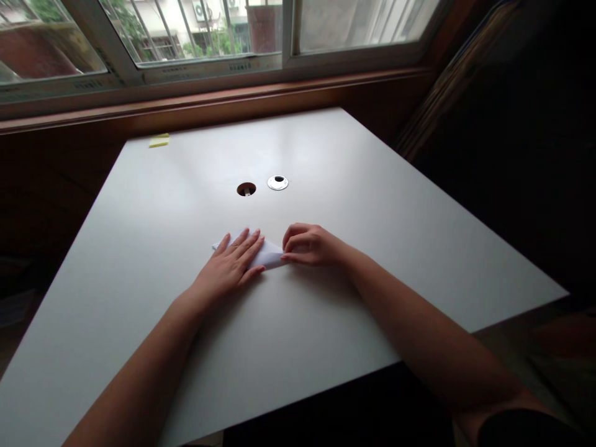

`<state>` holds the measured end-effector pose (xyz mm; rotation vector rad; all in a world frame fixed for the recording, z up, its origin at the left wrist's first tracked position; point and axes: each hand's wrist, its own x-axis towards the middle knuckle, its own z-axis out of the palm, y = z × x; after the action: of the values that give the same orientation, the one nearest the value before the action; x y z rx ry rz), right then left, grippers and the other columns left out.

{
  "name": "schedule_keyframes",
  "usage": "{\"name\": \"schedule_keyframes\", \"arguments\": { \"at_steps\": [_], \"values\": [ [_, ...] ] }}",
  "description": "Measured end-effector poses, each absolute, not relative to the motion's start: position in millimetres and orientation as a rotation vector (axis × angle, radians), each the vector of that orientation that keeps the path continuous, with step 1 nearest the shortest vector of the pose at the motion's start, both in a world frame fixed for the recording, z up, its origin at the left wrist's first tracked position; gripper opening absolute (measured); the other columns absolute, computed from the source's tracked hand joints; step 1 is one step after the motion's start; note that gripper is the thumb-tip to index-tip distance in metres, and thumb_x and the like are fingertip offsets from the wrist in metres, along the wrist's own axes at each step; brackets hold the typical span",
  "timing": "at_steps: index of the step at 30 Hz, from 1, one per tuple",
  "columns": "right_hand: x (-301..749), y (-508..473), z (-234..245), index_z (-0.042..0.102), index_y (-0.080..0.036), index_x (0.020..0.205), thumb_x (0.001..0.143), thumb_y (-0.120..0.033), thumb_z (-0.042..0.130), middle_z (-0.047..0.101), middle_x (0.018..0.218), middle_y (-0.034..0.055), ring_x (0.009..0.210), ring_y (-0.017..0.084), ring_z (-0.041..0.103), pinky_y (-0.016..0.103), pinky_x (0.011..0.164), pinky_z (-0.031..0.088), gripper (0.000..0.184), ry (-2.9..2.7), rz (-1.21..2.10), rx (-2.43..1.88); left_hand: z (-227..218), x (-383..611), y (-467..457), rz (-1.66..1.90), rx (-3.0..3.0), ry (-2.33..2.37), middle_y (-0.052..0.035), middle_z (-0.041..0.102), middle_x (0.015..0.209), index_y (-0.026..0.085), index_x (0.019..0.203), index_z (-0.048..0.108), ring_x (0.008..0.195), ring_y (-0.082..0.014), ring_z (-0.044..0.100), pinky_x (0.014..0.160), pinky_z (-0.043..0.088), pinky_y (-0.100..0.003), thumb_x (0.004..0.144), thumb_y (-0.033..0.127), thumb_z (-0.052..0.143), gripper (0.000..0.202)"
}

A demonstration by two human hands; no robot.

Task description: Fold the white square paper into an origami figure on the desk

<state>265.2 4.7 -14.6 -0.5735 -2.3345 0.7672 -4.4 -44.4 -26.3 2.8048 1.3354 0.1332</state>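
A small folded piece of white paper [269, 254] lies on the white table [326, 310], near its middle. My left hand [235, 264] rests flat on the paper's left part, fingers stretched out and together, covering much of it. My right hand [310, 244] sits at the paper's right tip, fingers curled and pinched onto that pointed end. Only a strip of paper shows between the two hands, plus a corner at the left by my fingertips.
Beyond the hands, the table has an open cable hole [246, 189] and a round silver cap [278, 182] beside it. A yellow sticky note pad [159, 141] lies at the far left corner. A window [195, 31] runs behind; dark space lies to the right.
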Motion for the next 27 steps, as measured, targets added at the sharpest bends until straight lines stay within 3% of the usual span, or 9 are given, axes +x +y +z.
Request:
{"name": "schedule_keyframes", "arguments": {
  "at_steps": [8,15,23,27],
  "values": [
    [262.3,7.3,-12.4,0.068,-0.015,0.082,0.089,-0.035,0.063,0.064,0.081,0.0037,0.067,0.011,0.053,0.024,0.065,0.042,0.022,-2.264,0.831,-0.918,-24.7,2.0,-54.9,0.093,2.803,1.405,-0.0048,0.020,0.163,0.026,0.157,0.013,0.152,-0.0300,0.011,0.120,0.013,-0.061,0.100,0.058,0.029,0.067],
    [258.7,4.3,-8.4,0.069,-0.016,0.092,0.092,-0.043,0.056,0.069,0.078,0.0029,0.070,0.014,0.059,0.024,0.065,0.040,0.030,-2.238,1.000,-1.078,-23.5,12.3,-65.5,0.131,2.744,1.487,-0.0074,0.019,0.163,0.026,0.157,0.015,0.151,-0.0365,0.010,0.114,0.013,-0.071,0.099,0.058,0.031,0.068],
    [260.3,6.8,-7.1,0.061,-0.018,0.107,0.083,-0.044,0.069,0.068,0.077,0.0004,0.070,0.014,0.061,0.025,0.065,0.043,0.037,-2.166,1.294,-1.006,-22.1,22.8,-68.3,0.306,2.711,1.644,-0.0099,0.028,0.160,0.024,0.155,0.024,0.148,-0.0343,0.025,0.114,0.022,-0.062,0.100,0.051,0.035,0.062],
    [263.1,10.6,-11.7,0.064,-0.018,0.103,0.080,-0.041,0.072,0.066,0.084,0.0010,0.074,0.013,0.058,0.025,0.067,0.044,0.034,-2.129,1.208,-1.036,-14.7,22.0,-65.9,0.398,2.670,1.731,-0.0106,0.046,0.151,0.023,0.149,0.040,0.135,-0.0353,0.042,0.104,0.035,-0.056,0.100,0.051,0.036,0.056]
  ]
}}
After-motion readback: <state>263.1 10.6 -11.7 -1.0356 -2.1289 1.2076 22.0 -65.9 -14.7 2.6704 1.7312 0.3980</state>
